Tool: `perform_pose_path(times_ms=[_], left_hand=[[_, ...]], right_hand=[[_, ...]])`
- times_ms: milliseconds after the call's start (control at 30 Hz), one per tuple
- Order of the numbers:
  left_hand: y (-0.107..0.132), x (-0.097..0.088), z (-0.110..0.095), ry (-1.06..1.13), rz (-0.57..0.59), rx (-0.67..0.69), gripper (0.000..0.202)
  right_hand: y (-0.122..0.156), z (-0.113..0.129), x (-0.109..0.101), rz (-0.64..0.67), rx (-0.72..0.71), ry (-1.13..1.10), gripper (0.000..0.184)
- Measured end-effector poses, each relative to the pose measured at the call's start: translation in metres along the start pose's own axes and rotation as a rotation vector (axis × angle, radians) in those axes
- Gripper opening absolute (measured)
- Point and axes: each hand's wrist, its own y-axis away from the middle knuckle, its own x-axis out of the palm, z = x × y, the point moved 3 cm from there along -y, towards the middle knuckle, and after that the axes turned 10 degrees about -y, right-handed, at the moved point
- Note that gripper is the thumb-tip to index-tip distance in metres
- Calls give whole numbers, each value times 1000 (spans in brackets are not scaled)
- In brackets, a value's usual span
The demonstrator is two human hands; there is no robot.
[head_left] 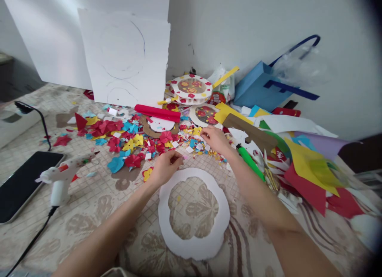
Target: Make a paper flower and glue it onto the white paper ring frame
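Observation:
My left hand (167, 164) is curled, its fingertips pressed together just above the top left of a white scalloped paper ring (167, 233). Whatever those fingers hold, if anything, is too small to make out. Farther forward, my right hand (215, 138) pinches thumb and fingers together over small paper scraps (191, 144); what is between them is hidden. Close to its fingertips lies a yellow paper flower (197, 130). The ring rests flat on the patterned tablecloth (143, 245), between my forearms. Red, blue and yellow paper flowers (131, 142) lie heaped beyond my left hand.
A white glue gun (61, 177) and a phone (25, 185) sit at left. Scissors (268, 171), a green-handled tool (250, 162) and coloured paper sheets (313, 165) crowd the right. Behind stand a white board (125, 58), a flower-decorated round piece (193, 86) and a blue bag (259, 88).

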Motion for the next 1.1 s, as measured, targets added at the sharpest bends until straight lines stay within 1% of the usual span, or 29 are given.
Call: perform_pose_path(times_ms=[167,267,500,633,867,967,1100], left_hand=[[0,2,4,-35,4,24,15],[0,3,4,-37,12,32,15],[-1,4,2,-33,18,32,15],[-1,3,1,-16,18,22,15],[-2,2,0,-20,12,20,14],[-1,2,-1,-27,9,12,14],[-1,1,-3,-23,11,9,15]], right_hand=[[-19,-2,7,189,-72,75,20],[-21,-3,9,240,-88,88,18],[-18,-5,10,278,-114,78,17],[-19,-8,9,238,-114,53,15],[-16,-13,-1,172,-126,-1,14],[-15,-12,0,189,-124,11,16],[-14,-7,7,240,-136,35,20]])
